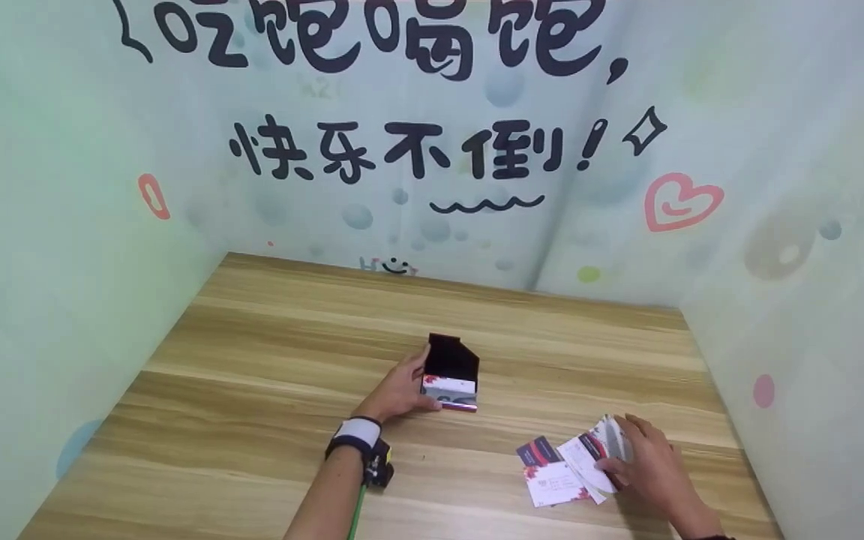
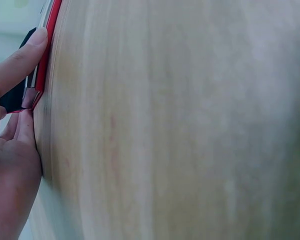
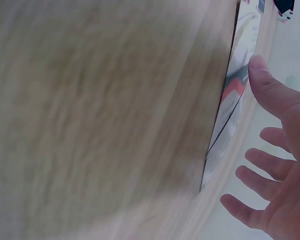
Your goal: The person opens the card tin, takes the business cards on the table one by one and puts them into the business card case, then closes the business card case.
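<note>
A business card case (image 1: 453, 358) lies opened on the table, its lining black and its outer shell red in the left wrist view. In its near half is a card (image 1: 447, 385) with red leaf marks. My left hand (image 1: 400, 390) grips the case by its left side, thumb along the near edge. Over at the right, my right hand (image 1: 653, 461) is at a spread of business cards (image 1: 578, 465), thumb right at one card. In the right wrist view its fingers (image 3: 265, 182) are loosely spread with nothing between them.
A white card with red corners (image 1: 552, 486) and a dark blue card (image 1: 538, 451) overlap at the left of the spread. The wood-grain table (image 1: 252, 360) meets printed cloth walls (image 1: 432, 232) at the back and sides.
</note>
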Demonstrator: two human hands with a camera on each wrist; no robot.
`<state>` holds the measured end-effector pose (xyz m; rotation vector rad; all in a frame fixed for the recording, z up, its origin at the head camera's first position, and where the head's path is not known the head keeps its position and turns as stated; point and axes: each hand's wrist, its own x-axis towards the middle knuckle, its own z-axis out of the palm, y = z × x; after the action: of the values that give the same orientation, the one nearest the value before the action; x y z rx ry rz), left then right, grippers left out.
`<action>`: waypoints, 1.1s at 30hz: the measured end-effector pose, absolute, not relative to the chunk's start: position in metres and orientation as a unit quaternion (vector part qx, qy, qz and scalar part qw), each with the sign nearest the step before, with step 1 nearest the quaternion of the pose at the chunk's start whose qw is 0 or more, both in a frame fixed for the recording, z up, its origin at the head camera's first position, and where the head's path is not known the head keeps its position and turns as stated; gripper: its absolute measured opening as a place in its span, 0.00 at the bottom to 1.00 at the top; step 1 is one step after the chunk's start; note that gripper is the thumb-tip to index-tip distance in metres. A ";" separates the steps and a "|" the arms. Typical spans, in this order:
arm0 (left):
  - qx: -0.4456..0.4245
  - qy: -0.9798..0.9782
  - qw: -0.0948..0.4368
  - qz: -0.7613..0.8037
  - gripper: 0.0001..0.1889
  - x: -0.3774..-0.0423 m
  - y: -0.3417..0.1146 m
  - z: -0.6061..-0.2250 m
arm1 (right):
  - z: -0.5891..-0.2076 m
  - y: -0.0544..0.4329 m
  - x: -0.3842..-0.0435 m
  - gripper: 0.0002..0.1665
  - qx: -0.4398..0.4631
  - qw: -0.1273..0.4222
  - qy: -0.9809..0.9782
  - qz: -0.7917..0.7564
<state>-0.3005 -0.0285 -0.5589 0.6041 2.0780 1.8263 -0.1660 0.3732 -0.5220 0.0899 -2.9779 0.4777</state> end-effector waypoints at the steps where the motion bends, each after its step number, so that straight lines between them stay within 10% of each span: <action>1: 0.211 0.731 0.150 0.631 0.59 -0.300 -0.028 -0.559 | -0.522 0.375 -0.166 0.47 0.026 0.053 -0.985 0.159; 20: 0.210 0.777 0.136 0.578 0.59 -0.299 -0.030 -0.556 | -0.523 0.388 -0.168 0.36 0.011 0.046 -0.983 0.176; 33: 0.199 0.787 0.137 0.568 0.59 -0.296 -0.031 -0.555 | -0.512 0.385 -0.182 0.46 -0.065 -0.071 -0.967 0.238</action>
<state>-0.2956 -0.0312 -0.5550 0.5759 2.2781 1.6434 -0.1820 0.3851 -0.5118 -0.2148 -3.1822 0.7824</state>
